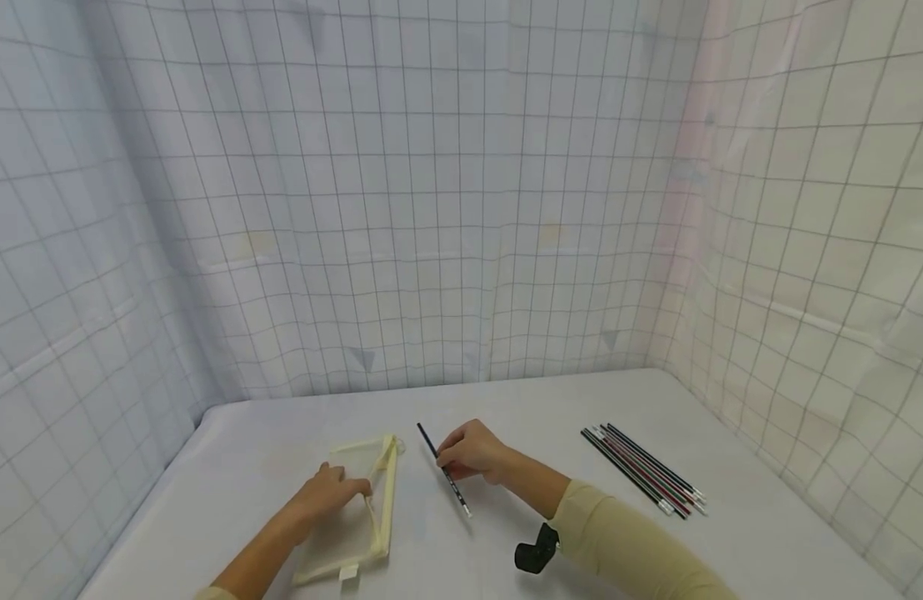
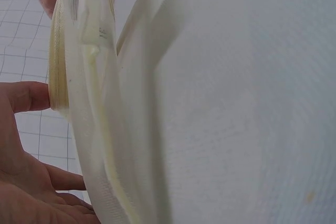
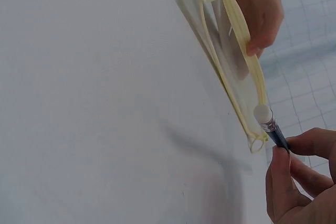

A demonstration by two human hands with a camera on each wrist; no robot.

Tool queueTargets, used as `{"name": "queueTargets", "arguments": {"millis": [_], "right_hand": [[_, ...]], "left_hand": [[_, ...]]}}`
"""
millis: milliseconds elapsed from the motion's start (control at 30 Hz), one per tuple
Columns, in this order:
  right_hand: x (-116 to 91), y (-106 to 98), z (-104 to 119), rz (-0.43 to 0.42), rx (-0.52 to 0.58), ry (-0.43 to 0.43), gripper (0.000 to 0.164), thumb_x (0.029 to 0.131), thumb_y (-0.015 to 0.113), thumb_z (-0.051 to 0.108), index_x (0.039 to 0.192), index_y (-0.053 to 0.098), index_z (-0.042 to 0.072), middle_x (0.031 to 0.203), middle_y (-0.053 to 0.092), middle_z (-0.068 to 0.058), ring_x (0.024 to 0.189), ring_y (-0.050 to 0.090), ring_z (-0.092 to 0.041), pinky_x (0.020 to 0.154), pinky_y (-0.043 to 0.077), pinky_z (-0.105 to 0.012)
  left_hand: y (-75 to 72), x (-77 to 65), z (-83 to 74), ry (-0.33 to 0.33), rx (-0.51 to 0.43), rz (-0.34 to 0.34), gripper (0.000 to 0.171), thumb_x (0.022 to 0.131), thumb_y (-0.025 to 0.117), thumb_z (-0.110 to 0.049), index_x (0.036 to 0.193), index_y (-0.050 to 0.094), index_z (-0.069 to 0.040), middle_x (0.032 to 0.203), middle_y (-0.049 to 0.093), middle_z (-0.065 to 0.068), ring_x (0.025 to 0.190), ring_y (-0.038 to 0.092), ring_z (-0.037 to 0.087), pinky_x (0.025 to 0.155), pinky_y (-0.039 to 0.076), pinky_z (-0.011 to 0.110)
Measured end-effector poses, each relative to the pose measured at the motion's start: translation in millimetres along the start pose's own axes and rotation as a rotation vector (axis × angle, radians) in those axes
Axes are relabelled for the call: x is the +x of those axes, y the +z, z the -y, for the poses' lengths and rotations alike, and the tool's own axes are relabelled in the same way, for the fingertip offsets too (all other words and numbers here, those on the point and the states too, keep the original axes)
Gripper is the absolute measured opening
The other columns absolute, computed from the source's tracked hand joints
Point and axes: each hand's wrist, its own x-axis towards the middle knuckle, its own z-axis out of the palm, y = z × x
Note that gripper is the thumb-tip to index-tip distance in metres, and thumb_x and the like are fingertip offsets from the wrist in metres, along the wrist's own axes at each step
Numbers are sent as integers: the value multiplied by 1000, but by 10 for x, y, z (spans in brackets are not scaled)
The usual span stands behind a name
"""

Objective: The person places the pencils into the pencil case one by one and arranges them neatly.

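Right hand (image 1: 471, 454) pinches a dark blue pencil with silver ferrule and white eraser (image 1: 444, 469) between thumb and curled fingertips, near mid-shaft. The pencil sits just right of the pale yellow mesh zip pouch (image 1: 354, 525) on the white table (image 1: 731, 550), apart from it in the head view. Its long axis runs diagonally: the dark tip points up and away toward the back wall, slightly left, while the eraser end points toward the person, low near the table. Whether the eraser touches the table, cannot tell. In the right wrist view the eraser (image 3: 263, 114) sits close to the pouch's near corner.

Left hand (image 1: 328, 493) grips the pouch's open edge, thumb and fingers curled on the mesh rim, lifting one side so the mouth gapes. The pouch lies long-axis front to back, its opening along the right side toward the pencil.

Risks: the grip on the pencil is a light fingertip pinch, so the pencil could pivot or slip if either end catches the zip edge. The mouth is narrow and floppy; if the left hand slackens, it likely collapses and blocks entry. The pencil's diagonal angle is slightly off from the opening, so it may jam against the mesh.

A bundle of dark and red pencils (image 1: 645, 471) lies well apart on the right.
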Motion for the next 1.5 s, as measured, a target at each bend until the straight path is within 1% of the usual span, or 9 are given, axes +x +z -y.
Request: {"name": "queueTargets", "arguments": {"millis": [367, 600, 767, 833, 900, 1000, 1100, 1233, 1500], "right_hand": [[-5, 299, 38, 15, -48, 18, 7, 87, 79, -1, 93, 76, 1, 84, 70, -10, 67, 65, -16, 62, 59, -28], [74, 458, 15, 54, -5, 13, 8, 83, 79, -6, 90, 76, -4, 72, 70, -8, 60, 63, -12, 54, 56, -23], [120, 647, 55, 25, 7, 27, 9, 82, 80, -6, 85, 74, 0, 73, 70, -8, 59, 64, -13, 55, 57, -24], [133, 714, 69, 11, 12, 34, 10, 83, 80, -5, 84, 73, 1, 73, 71, -8, 60, 65, -12, 56, 58, -24], [144, 760, 82, -1, 21, 39, 10, 83, 80, -4, 84, 73, 2, 75, 72, -8, 62, 68, -12, 57, 58, -24], [160, 811, 99, -25, 35, 35, 9, 83, 80, -5, 84, 74, 2, 75, 72, -8, 62, 69, -12, 57, 58, -23], [167, 850, 110, -46, 41, 35, 9, 83, 81, -4, 82, 75, 2, 72, 72, -7, 57, 67, -11, 55, 58, -23], [163, 885, 105, -61, 35, 40, 12, 83, 83, -3, 79, 74, 4, 69, 71, -7, 53, 65, -9, 53, 57, -23], [166, 924, 115, -55, 57, 34, 11, 84, 82, -3, 81, 73, 3, 71, 72, -8, 57, 68, -12, 56, 59, -25]], "left_hand": [[-21, -2, -23, -2, 3, -1, 93, 85, 67, -38, 145, 31, 24, 154, 6, 50, 142, 14, 66, 113, 21, 73], [-41, 19, -22, -13, -19, 13, 96, 85, 68, -41, 146, 31, 23, 156, 5, 48, 142, 16, 66, 111, 25, 74], [-43, 8, -18, -18, -7, -4, 93, 84, 68, -41, 143, 36, 23, 155, 15, 47, 138, 30, 62, 110, 31, 69], [-39, 8, -16, -22, -7, -6, 92, 84, 69, -40, 143, 36, 23, 155, 16, 47, 137, 30, 62, 110, 31, 69], [-34, 6, -19, -23, -7, -3, 94, 84, 69, -41, 144, 35, 23, 156, 12, 48, 139, 26, 64, 111, 28, 70], [-25, 8, -20, -24, -17, 0, 96, 84, 69, -41, 145, 33, 23, 156, 8, 48, 141, 20, 65, 112, 24, 72], [-9, 4, -11, -16, -26, -5, 96, 84, 69, -41, 145, 33, 23, 156, 10, 48, 140, 22, 65, 112, 24, 72], [11, -10, -1, -10, -36, -7, 94, 83, 69, -40, 143, 35, 24, 154, 17, 47, 137, 28, 65, 111, 27, 72], [17, -8, -8, -10, -24, -10, 94, 83, 69, -40, 143, 35, 23, 155, 13, 48, 138, 27, 64, 111, 28, 71]]}}
